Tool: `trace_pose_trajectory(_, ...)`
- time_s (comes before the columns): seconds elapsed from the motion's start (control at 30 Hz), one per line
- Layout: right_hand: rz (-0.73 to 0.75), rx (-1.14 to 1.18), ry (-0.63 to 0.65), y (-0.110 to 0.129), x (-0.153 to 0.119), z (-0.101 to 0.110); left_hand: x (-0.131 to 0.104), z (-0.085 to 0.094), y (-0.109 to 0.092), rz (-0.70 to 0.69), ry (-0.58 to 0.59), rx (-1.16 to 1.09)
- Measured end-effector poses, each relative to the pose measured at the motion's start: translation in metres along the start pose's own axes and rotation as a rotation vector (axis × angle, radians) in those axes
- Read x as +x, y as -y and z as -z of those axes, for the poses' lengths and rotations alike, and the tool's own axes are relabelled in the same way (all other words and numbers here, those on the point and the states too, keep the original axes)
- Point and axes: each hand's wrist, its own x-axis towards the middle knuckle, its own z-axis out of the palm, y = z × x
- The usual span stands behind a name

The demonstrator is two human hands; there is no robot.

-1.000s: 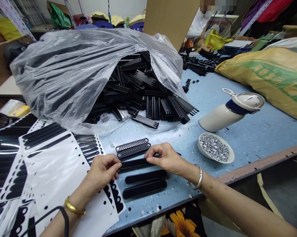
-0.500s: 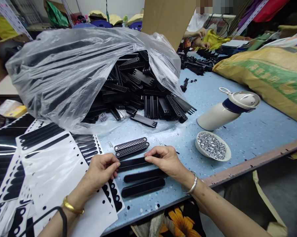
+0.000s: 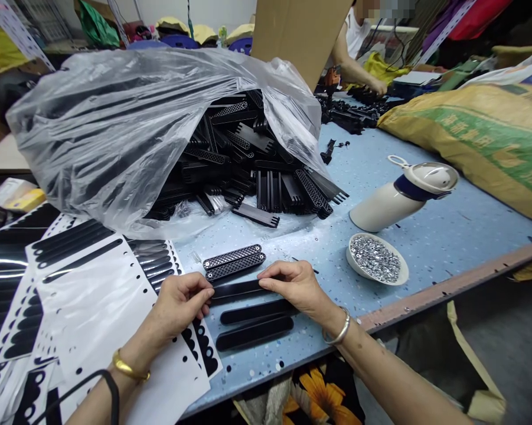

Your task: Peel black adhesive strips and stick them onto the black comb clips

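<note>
Between my hands a thin black strip with a smooth face is stretched, one end in each. My left hand pinches its left end between thumb and fingers, above the edge of white sheets bearing black strips. The right end sits in the pinch of my right hand. Just nearer to me lie two smooth black bars, an upper one partly under my right hand and a lower one. Beyond the strip, two black handle pieces with a crosshatch pattern rest side by side.
A clear plastic bag spills many black parts across the back. To the right are a white bowl of small metal pieces, a white bottle and a yellow sack. Another person's arm reaches over black parts behind.
My hands keep the same pinch on the strip, with almost no movement. The view has shifted slightly. In the background, the other person's arm has stretched out over the black parts.
</note>
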Motion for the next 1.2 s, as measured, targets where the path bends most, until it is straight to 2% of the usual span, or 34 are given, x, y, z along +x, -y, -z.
trace_pose_trajectory(0.27, -0.005, -0.04, 0.087, 0.009, -0.003, 0.008, -0.001, -0.002, -0.004, 0.028, -0.029, 0.005)
trace_pose_trajectory(0.47, 0.306, -0.28, -0.055, 0.018, -0.013, 0.025, 0.001, -0.001, 0.005, -0.024, -0.01, 0.089)
trace_pose_trajectory(0.53, 0.319, -0.293, -0.043, 0.015, -0.017, 0.027, 0.0, 0.0, 0.009, -0.106, -0.02, 0.166)
trace_pose_trajectory(0.63, 0.258, -0.281, -0.029, 0.007, -0.02, 0.025, -0.003, 0.004, 0.01, -0.299, -0.068, 0.332)
trace_pose_trajectory(0.8, 0.274, -0.259, -0.036, 0.002, -0.02, 0.02, -0.013, 0.003, -0.003, -0.734, -0.185, 0.566)
trace_pose_trajectory(0.9, 0.334, -0.263, -0.037, 0.001, -0.019, 0.019, -0.014, -0.007, -0.011, -0.963, -0.171, 0.621)
trace_pose_trajectory(1.03, 0.476, -0.31, -0.038, -0.003, -0.016, 0.019, -0.005, -0.026, -0.014, -1.046, -0.024, 0.669)
trace_pose_trajectory(1.2, 0.561, -0.38, 0.03, -0.002, -0.015, 0.021, 0.008, -0.04, -0.01, -0.985, 0.121, 0.834)
